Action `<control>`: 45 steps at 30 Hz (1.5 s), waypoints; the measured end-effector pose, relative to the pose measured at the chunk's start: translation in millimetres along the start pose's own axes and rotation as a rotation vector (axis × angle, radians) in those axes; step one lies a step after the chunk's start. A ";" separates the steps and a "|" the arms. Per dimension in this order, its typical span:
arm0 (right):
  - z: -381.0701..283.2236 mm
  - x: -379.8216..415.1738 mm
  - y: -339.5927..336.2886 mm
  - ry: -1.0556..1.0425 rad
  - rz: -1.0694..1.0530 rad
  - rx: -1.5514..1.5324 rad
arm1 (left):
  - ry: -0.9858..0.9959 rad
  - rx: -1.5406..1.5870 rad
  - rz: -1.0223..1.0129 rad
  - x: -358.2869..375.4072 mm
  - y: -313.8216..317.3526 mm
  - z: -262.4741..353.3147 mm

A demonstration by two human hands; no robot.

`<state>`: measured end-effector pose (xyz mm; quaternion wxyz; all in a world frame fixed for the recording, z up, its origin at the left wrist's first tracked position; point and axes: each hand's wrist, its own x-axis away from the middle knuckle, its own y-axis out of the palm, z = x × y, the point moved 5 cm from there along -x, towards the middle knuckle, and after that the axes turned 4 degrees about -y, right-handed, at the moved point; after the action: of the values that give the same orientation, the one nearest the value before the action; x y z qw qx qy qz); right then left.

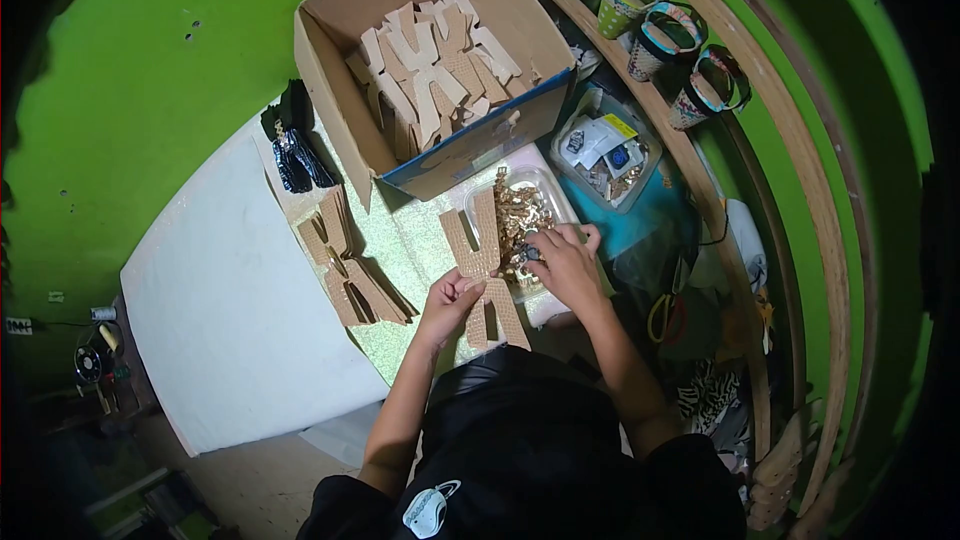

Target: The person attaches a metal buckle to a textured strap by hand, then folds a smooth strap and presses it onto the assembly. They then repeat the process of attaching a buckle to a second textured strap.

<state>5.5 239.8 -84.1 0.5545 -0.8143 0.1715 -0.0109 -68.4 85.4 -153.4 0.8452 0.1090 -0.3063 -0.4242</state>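
A black shirt (520,410) occupies the foreground. The bench (400,240) carries an open cardboard box (345,85) of cut pieces (430,55), with a plastic tray (561,202) near it. The left hand (447,308) clamps an X-shaped textured piece (482,258) mid-length, beside the tray. The right hand (565,262) is at the gold fittings (518,208) inside; its grip cannot be determined

Glossy metal fittings (515,217), textured cutout (480,257)

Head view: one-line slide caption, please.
Left hand holds a tan X-shaped piece; right hand at a tub of gold-coloured hardware.
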 end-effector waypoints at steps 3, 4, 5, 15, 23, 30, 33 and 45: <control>2.5 -1.3 -3.1 -0.035 0.125 -0.005 | 0.003 0.024 0.008 0.3 1.0 -0.4; 3.1 -2.3 -3.4 -0.035 0.126 -0.003 | 0.002 0.042 0.016 0.3 0.8 -1.4; 4.4 -3.6 -5.6 -0.021 0.146 0.005 | 0.004 0.042 0.014 0.3 0.5 -1.6; -7.5 0.0 -3.5 -0.151 -0.103 -0.098 | -0.015 0.024 0.028 0.9 0.6 -2.4; -13.1 -3.1 5.6 -0.168 -0.196 -0.066 | -0.002 0.063 0.008 0.2 3.9 0.5; -9.7 -3.3 12.5 -0.128 -0.117 -0.038 | -0.020 0.061 0.017 -0.1 1.0 -2.3; -8.0 -4.2 15.5 -0.086 -0.067 -0.016 | -0.003 0.046 0.018 0.4 1.7 -0.5; 14.5 -4.3 10.2 0.292 0.039 -1.163 | -0.001 0.054 0.045 5.7 8.4 3.6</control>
<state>1.8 250.8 -98.2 -0.0113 -0.9708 0.2389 -0.0167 -62.5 86.4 -144.4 0.8511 0.1245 -0.3207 -0.3966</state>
